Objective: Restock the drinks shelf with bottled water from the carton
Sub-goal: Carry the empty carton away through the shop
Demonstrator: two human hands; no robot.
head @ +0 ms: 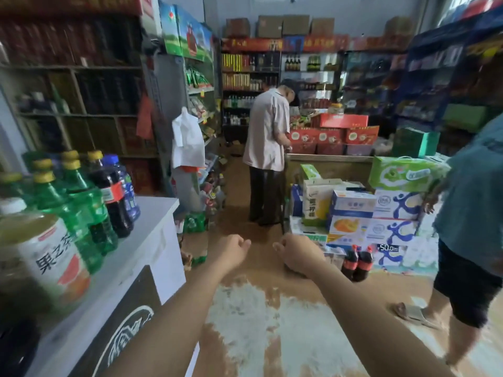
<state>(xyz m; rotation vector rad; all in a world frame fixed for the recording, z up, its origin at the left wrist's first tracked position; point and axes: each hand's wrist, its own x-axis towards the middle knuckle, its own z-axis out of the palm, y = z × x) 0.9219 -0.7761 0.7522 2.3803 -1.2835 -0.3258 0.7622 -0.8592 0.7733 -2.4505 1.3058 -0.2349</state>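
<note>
Hovering over the worn brown floor (245,317), both hands (236,248) (298,254) curl empty.

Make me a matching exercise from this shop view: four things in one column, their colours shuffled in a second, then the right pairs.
Things:
1. Bottle caps on the counter's nearest green bottles
2. Hanging plastic bag
3. Carton on the far counter's right end
4. Flat box topping the far stack

Colours:
A. red
B. white
C. yellow
D. green

Pairs: 1-C, 2-B, 3-D, 4-A
</note>
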